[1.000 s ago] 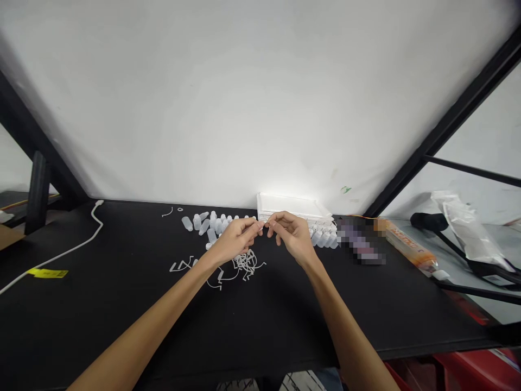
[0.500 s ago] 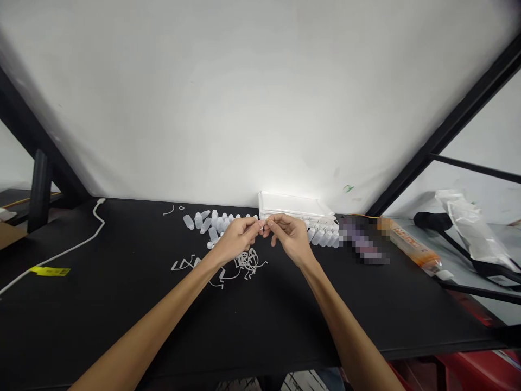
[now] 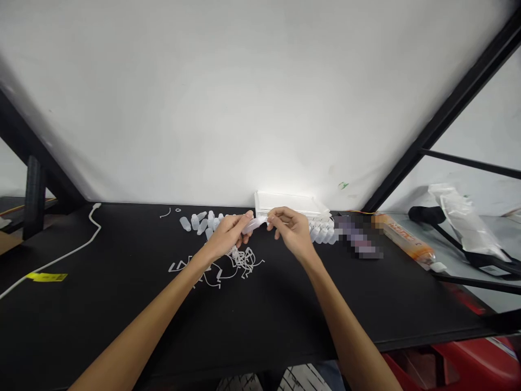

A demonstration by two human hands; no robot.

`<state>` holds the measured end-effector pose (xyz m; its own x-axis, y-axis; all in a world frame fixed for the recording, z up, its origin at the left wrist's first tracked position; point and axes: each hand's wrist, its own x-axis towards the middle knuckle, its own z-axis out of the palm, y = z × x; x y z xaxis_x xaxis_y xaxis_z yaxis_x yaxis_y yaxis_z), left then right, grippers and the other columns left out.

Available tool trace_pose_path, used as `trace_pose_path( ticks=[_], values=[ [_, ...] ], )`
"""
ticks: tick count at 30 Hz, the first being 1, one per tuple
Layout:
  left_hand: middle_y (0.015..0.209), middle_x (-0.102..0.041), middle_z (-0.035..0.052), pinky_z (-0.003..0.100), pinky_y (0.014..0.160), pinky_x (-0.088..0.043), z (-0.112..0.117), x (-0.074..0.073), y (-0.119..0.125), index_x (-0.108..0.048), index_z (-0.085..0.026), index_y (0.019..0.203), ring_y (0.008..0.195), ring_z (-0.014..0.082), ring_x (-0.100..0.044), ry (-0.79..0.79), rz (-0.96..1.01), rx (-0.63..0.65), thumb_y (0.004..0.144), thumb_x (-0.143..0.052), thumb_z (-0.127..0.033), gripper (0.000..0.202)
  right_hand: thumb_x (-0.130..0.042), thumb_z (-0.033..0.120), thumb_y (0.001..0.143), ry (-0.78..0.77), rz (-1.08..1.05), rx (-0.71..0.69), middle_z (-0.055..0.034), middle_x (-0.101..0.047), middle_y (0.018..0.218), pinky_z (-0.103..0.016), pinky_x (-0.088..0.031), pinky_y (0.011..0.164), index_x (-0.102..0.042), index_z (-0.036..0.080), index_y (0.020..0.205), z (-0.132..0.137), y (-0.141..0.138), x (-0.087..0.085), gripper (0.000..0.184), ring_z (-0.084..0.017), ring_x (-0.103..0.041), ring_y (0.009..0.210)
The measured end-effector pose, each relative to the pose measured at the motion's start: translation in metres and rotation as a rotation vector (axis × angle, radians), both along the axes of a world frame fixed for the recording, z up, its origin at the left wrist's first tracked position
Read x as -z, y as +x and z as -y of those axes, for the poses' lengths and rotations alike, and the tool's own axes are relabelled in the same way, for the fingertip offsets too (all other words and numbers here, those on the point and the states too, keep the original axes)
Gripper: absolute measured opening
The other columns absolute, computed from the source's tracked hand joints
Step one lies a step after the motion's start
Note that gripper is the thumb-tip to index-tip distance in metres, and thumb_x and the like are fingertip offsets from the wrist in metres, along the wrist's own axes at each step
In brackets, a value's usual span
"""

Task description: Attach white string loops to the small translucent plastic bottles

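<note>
My left hand (image 3: 230,234) grips a small translucent plastic bottle (image 3: 254,224) by its body, with the bottle pointing right. My right hand (image 3: 291,231) is beside the bottle's narrow end, fingertips close to it, and shows nothing held. Several similar bottles (image 3: 199,221) lie loose on the black table (image 3: 122,304) behind my left hand. Behind my right hand is a row of more bottles (image 3: 321,233), next to a white tray (image 3: 285,202). Below my hands lies a tangle of thin white plastic runners (image 3: 244,262).
A white cable (image 3: 77,250) with a yellow tag (image 3: 46,277) runs along the table's left side. To the right lie a blurred object (image 3: 356,239) and an orange-labelled tube (image 3: 401,244). A plastic bag (image 3: 464,222) lies beyond the table's right end, behind black frame bars.
My hands have drawn slightly apart. The bottle now shows clearly between them, held in my left hand, and my right fingers have opened a little.
</note>
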<state>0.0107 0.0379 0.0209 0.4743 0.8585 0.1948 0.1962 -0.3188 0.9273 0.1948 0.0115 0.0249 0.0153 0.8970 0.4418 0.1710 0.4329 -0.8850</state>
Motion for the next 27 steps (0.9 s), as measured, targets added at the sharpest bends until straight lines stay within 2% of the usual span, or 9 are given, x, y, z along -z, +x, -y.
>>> trace_pose_path(
  ticks=[2,5,8,13,19,27],
  values=[
    [0.057,-0.057,0.0025,0.024,0.051,-0.038,-0.003,-0.002,-0.004,-0.059,-0.014,0.069,0.048,0.0115,-0.049,0.135,-0.135,-0.113,0.095,-0.033,-0.052,0.053,-0.06,0.035,0.082,0.064,0.105,0.161,-0.0033,-0.062,0.071,-0.024,-0.04,0.046,-0.064,0.018,0.082,0.0,0.017,-0.006,0.018,-0.014,-0.055,0.058],
    [0.059,-0.058,0.0019,0.025,0.056,-0.036,-0.009,-0.001,-0.01,-0.061,-0.016,0.067,0.055,0.0135,-0.05,0.419,-0.372,-0.259,0.095,-0.037,-0.045,0.047,-0.058,0.03,0.08,0.194,0.348,0.384,-0.0053,-0.066,0.081,-0.027,-0.042,0.054,-0.067,0.018,0.078,-0.001,0.042,-0.011,0.015,-0.014,-0.055,0.062],
    [0.068,-0.063,0.0026,0.026,0.058,-0.034,-0.014,0.001,-0.014,-0.065,-0.017,0.072,0.061,0.0148,-0.053,0.559,-0.498,-0.323,0.094,-0.041,-0.038,0.038,-0.056,0.025,0.079,0.201,0.56,0.487,-0.0032,-0.066,0.077,-0.029,-0.043,0.063,-0.069,0.019,0.076,-0.004,0.057,-0.01,0.015,-0.013,-0.054,0.058],
    [0.084,-0.067,0.0034,0.025,0.056,-0.032,-0.016,-0.001,-0.02,-0.069,-0.019,0.082,0.063,0.0135,-0.053,0.602,-0.552,-0.383,0.092,-0.044,-0.033,0.03,-0.055,0.024,0.08,0.081,0.792,0.518,-0.0025,-0.064,0.074,-0.027,-0.038,0.062,-0.073,0.021,0.078,-0.01,0.057,0.0,0.019,-0.014,-0.055,0.061],
    [0.102,-0.064,0.0037,0.025,0.056,-0.033,-0.022,0.001,-0.028,-0.07,-0.02,0.092,0.066,0.0141,-0.055,0.522,-0.691,-0.388,0.091,-0.046,-0.034,0.028,-0.054,0.024,0.085,-0.01,0.935,0.555,-0.0025,-0.062,0.076,-0.026,-0.03,0.057,-0.075,0.024,0.085,-0.013,0.053,0.008,0.021,-0.016,-0.056,0.069],
    [0.101,-0.066,0.0057,0.028,0.061,-0.036,-0.032,0.011,-0.034,-0.069,-0.021,0.094,0.078,0.0205,-0.059,0.504,-0.717,-0.358,0.086,-0.053,-0.032,0.021,-0.052,0.021,0.087,-0.054,1.046,0.594,-0.0035,-0.062,0.076,-0.027,-0.027,0.055,-0.074,0.024,0.086,-0.013,0.053,0.008,0.022,-0.017,-0.055,0.068]
  ],
)
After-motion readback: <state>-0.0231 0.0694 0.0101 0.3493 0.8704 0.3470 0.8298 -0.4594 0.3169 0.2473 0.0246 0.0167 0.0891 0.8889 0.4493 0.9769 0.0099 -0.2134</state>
